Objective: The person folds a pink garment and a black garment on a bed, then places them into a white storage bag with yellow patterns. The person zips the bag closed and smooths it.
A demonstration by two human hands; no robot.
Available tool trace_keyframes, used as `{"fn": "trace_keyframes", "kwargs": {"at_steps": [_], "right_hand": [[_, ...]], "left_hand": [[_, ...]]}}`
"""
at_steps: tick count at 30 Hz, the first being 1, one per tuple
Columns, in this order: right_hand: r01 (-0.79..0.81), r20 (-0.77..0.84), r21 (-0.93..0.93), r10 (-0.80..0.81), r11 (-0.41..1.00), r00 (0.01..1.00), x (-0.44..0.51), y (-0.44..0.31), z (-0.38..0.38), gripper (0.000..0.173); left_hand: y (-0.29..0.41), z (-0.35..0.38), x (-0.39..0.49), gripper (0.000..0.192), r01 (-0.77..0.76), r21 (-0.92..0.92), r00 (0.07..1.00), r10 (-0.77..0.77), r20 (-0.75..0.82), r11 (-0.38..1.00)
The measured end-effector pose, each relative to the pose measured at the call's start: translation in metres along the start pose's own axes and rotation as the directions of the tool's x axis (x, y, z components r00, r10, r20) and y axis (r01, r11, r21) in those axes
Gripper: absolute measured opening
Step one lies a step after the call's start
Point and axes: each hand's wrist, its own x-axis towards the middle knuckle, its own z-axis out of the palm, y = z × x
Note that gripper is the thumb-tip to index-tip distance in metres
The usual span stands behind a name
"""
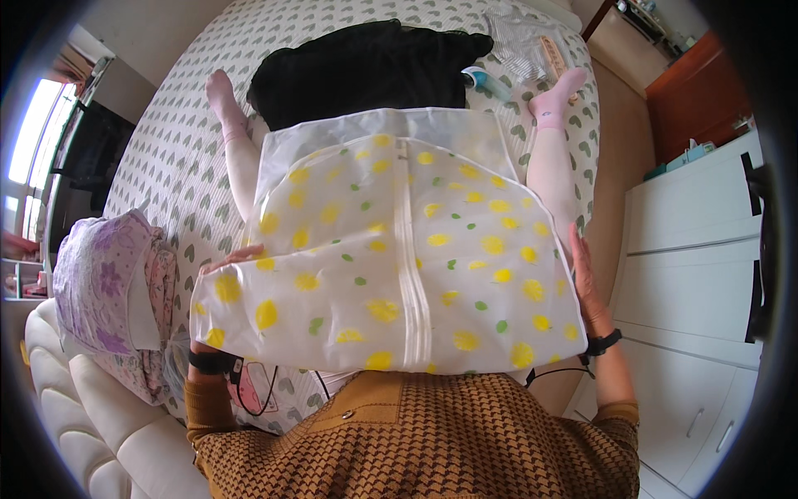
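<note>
A translucent plastic garment cover with a lemon print lies across my lap. A white zipper runs down its middle, and a plain clear panel extends beyond its curved far edge. My left hand is at the left side, mostly hidden behind the cover, with only some fingers showing along a crease. Against the right edge rests my right hand, flat with its fingers stretched away from me and nothing visibly held in it.
Past the cover, a black cloth lies on the heart-print bedspread. A clear bottle and a striped plastic bag are beside it. Folded bedding is piled at left by the padded headboard. White drawers stand at right.
</note>
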Motion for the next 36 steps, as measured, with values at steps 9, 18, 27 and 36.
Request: {"fn": "trace_keyframes", "kwargs": {"at_steps": [9,18,27,36], "right_hand": [[0.21,-0.074,-0.285,-0.24,0.935,0.968,0.018,0.021,0.038,0.064],[0.325,0.247,-0.318,-0.254,0.891,0.935,0.036,-0.007,0.015,0.051],[0.134,0.369,0.244,-0.22,0.96,0.903,0.069,0.047,0.02,0.041],[-0.406,0.285,0.822,0.33,0.399,0.9,0.204,0.078,0.09,0.047]], "left_hand": [[-0.05,-0.053,-0.038,0.055,-0.181,0.743,0.982,0.077,0.173,0.645],[-0.091,-0.078,-0.01,0.077,-0.354,0.922,0.918,0.128,0.375,-0.16],[-0.038,-0.058,0.026,0.039,-0.219,0.857,0.922,-0.189,0.339,0.467],[-0.077,-0.13,0.094,0.044,0.235,0.672,0.927,0.046,-0.372,0.702]]}}
